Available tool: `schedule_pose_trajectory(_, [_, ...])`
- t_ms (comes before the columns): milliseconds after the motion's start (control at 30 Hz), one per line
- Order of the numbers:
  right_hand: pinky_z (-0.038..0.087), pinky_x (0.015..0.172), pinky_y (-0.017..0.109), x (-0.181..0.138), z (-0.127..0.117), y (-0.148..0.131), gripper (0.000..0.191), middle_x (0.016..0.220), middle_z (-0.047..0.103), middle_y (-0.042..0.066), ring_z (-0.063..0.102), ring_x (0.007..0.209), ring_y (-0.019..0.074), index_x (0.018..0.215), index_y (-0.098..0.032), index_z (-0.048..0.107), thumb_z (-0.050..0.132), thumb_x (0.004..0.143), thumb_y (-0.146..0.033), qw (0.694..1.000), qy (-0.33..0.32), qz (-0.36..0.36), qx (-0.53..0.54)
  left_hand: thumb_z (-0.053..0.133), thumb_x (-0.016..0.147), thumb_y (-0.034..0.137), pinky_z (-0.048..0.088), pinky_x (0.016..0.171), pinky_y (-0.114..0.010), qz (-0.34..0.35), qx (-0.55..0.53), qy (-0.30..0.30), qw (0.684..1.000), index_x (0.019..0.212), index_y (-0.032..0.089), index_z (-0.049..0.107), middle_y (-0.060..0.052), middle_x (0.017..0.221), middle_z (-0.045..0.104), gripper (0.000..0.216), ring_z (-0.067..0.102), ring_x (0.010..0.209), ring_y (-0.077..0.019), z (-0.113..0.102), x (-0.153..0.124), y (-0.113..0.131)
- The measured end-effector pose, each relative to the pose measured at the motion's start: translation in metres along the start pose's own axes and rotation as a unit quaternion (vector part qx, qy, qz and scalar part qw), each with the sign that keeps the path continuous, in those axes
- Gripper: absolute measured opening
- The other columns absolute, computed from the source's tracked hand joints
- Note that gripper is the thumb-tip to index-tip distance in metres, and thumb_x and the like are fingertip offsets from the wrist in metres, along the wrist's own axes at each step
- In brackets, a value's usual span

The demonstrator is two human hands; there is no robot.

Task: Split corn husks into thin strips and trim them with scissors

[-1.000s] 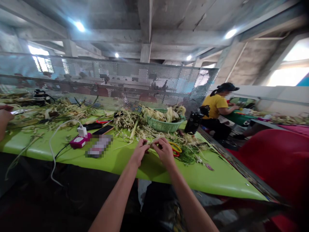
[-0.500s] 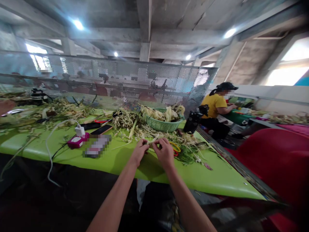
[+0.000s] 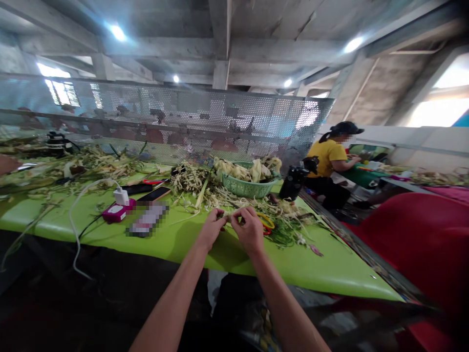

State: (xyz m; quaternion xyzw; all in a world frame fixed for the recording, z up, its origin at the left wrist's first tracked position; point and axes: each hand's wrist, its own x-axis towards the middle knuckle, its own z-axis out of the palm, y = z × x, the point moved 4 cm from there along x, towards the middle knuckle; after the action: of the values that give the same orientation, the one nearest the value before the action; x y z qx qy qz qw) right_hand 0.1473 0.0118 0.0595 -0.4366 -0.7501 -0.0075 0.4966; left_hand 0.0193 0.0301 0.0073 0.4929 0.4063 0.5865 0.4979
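Where the green desk (image 3: 176, 244) is stretched across mid-frame, a basket (image 3: 249, 188) is set just above centre. At centre, just over the desk, a pale strip (image 3: 231, 213) is pinched between the left hand (image 3: 211, 229) and the right hand (image 3: 251, 230), one end by each.

The left hand (image 3: 210, 230) and right hand (image 3: 251, 230) meet near the front edge of the table (image 3: 176, 242), with a leaf strip (image 3: 231, 213) pinched between them. Scissors (image 3: 267, 222) lie just right of the right hand. Behind the hands, a basket (image 3: 249, 189) stands among scattered husks (image 3: 190, 181). To the left lie a phone (image 3: 154, 195) and a charger (image 3: 120, 196). A mesh screen (image 3: 183, 122) runs along the table's far side, and a seated person (image 3: 330, 156) is beyond its right end.
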Motion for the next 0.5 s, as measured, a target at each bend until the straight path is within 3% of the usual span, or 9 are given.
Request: schedule_pose_trajectory(500, [0.040,0.059,0.027,0.0006,-0.0021,-0.0013,0.012,0.072,0.051,0.002,0.048,0.063,0.0147,0.066,-0.021,0.051,0.055,0.077,-0.020,1.000,0.006,0.010,0.018,0.061,0.075,0.033,0.040,0.062,-0.024,-0.021,-0.034,-0.016,0.999,0.083,0.020,0.051,0.002,0.073,0.051,0.019,0.049,0.067,-0.0114,0.0012,-0.0041,0.0047])
